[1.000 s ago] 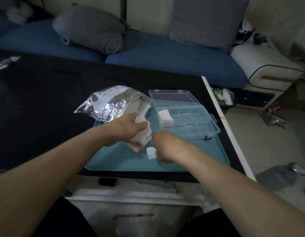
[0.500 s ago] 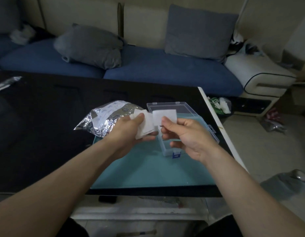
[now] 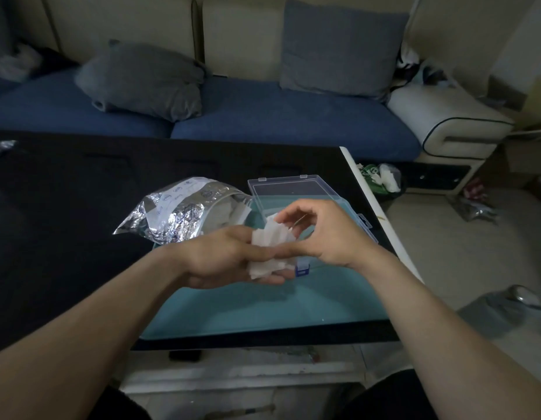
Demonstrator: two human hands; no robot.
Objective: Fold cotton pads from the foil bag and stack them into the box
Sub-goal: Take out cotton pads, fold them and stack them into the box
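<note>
Two hands met at frame centre: left hand (image 3: 233,256) gripped the white cotton pads (image 3: 270,263); right hand (image 3: 320,228), apart earlier, pinched one into a fold above the clear plastic box (image 3: 289,192).

White cotton pads (image 3: 270,237) are held bunched above the tray's centre, a second small wad (image 3: 266,269) showing just below at 6 o'clock. The crinkled silver foil bag (image 3: 175,213) is seen lying on its side at 9 o'clock, its mouth opened toward the pads with more white pads visible inside. The clear plastic box (image 3: 289,189) is set at 12 o'clock, lid raised.
</note>
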